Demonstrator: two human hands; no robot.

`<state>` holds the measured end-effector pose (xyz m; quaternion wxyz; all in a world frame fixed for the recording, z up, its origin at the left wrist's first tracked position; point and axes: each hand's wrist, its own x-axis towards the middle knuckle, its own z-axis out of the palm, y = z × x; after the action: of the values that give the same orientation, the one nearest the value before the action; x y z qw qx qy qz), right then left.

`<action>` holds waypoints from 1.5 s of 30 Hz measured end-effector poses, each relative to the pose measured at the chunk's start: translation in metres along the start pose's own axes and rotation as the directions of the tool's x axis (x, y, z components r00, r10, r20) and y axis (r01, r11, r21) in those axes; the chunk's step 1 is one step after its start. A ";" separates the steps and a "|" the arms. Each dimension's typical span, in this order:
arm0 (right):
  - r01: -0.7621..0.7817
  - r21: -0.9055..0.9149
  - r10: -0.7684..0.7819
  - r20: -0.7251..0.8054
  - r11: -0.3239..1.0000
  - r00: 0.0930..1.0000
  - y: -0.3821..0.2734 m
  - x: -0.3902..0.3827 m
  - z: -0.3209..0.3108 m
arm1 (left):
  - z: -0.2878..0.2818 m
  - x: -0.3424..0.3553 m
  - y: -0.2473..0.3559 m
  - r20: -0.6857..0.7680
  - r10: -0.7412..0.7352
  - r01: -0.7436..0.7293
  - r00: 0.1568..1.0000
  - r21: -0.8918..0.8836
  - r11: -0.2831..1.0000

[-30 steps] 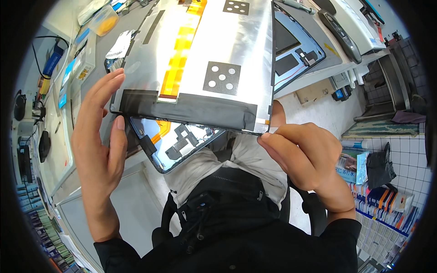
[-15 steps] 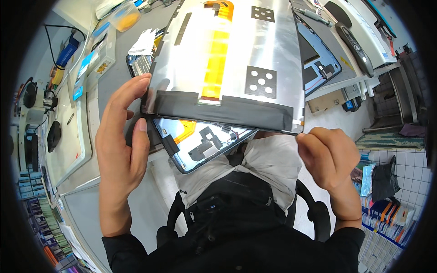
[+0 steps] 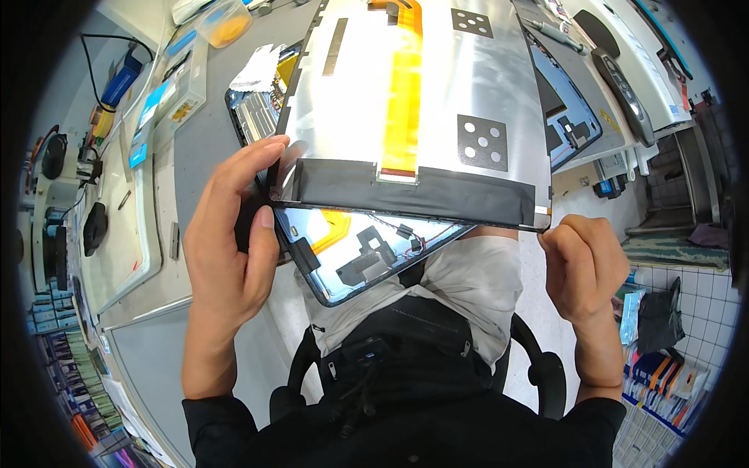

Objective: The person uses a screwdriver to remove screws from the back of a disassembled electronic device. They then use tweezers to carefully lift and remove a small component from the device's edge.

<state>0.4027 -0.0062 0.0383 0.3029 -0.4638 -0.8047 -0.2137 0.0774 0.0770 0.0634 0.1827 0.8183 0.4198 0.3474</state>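
Observation:
A tablet screen panel (image 3: 343,117) with a silvery back lies face down in the air before me, tilted. An orange flex cable (image 3: 402,101) runs down it to a black tape strip (image 3: 468,191) along the near edge. My left hand (image 3: 234,226) grips the panel's near left corner between thumb and fingers. At the near right corner, my right hand (image 3: 585,265) pinches the edge with curled fingers. Beneath is an opened tablet housing (image 3: 367,285) with thin wires and black parts; the panel hides its middle. Its near corner juts over my lap.
A circuit board with metal shields (image 3: 253,113) shows left of the panel. Farther left are a clear plastic box (image 3: 187,97) and a white tray (image 3: 148,265). A screwdriver (image 3: 558,35) and a black handheld tool (image 3: 624,97) lie at the right, beside the desk edge.
Both hands and the panel have shifted to the right in the picture. The housing and desk things also sit slightly further right. Both grips on the panel look the same.

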 end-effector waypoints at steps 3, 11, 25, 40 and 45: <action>-0.030 0.047 0.030 0.002 0.998 1.000 0.001 -0.001 0.001 | 0.001 0.000 0.000 -0.003 0.030 -0.030 1.000 0.015 0.999; -0.162 0.220 0.157 0.042 0.962 0.987 0.001 -0.005 0.002 | 0.001 0.001 0.003 0.029 0.019 -0.021 0.999 0.092 0.996; -0.189 0.419 0.188 0.045 0.888 0.981 0.004 -0.011 -0.005 | 0.005 0.003 0.005 0.036 0.023 -0.027 0.999 0.112 0.993; -0.304 -0.296 0.322 0.012 0.906 0.947 0.123 0.030 -0.048 | -0.001 -0.001 0.005 0.013 -0.027 0.027 1.000 -0.031 0.999; -0.374 -0.590 0.594 0.232 0.715 0.770 0.172 0.048 -0.015 | -0.002 -0.003 0.004 -0.028 0.001 -0.003 1.000 -0.056 0.998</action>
<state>0.5392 0.0956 0.0928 0.0410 -0.7591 -0.6080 -0.2290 0.0776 0.0722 0.0661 0.1994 0.8083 0.4116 0.3708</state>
